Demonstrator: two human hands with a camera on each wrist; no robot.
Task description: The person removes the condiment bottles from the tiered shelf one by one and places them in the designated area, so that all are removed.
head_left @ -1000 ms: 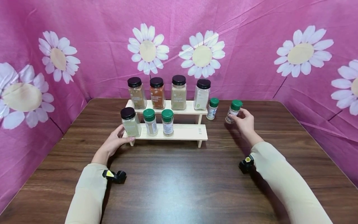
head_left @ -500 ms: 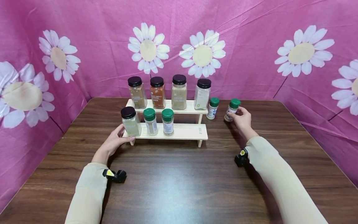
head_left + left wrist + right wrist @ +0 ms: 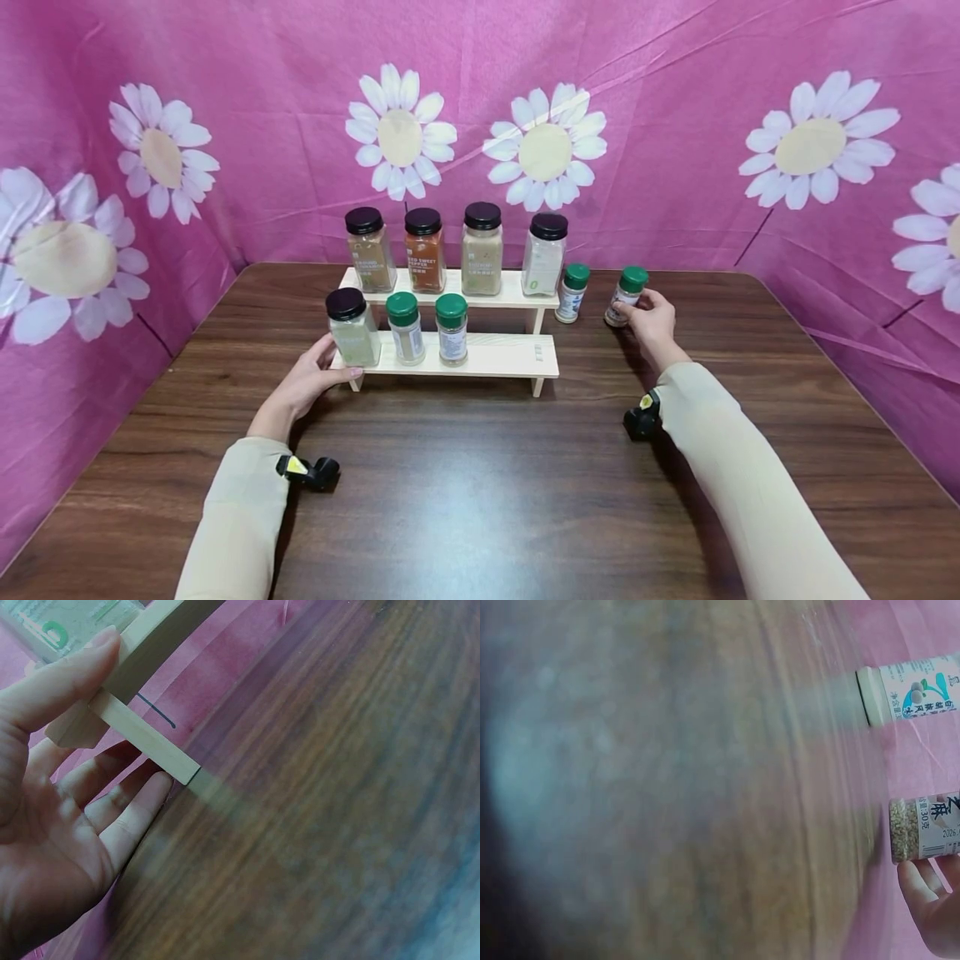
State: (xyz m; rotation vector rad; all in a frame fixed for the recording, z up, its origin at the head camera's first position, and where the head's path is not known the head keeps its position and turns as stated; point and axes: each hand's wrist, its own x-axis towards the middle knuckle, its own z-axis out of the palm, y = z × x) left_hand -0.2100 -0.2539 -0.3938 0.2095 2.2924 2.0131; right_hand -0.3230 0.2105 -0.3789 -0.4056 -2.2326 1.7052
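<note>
My left hand [image 3: 303, 379] holds the left end of a two-tier wooden spice rack [image 3: 510, 350]. In the left wrist view the thumb lies along the shelf edge and the fingers reach behind the rack's leg [image 3: 146, 739]. Right above it stands a black-lidded jar [image 3: 354, 340] of pale green powder. My right hand [image 3: 652, 325] pinches a green-lidded spice jar [image 3: 624, 298] from its right side, to the right of the rack. The right wrist view shows pale seeds in this jar [image 3: 904, 831]. Another green-lidded jar [image 3: 572, 296] stands between it and the rack.
On the upper tier are several black-lidded jars [image 3: 482, 258], one with red powder [image 3: 425, 258]. Two green-lidded jars [image 3: 452, 337] share the lower tier with the black-lidded one, left of a bare stretch of shelf. Pink flowered cloth [image 3: 465, 50] hangs behind the wooden table [image 3: 450, 483].
The right forearm has shifted slightly left and forward, and its jar stands a little more upright in nearly the same place. The left hand and the rack stay put.
</note>
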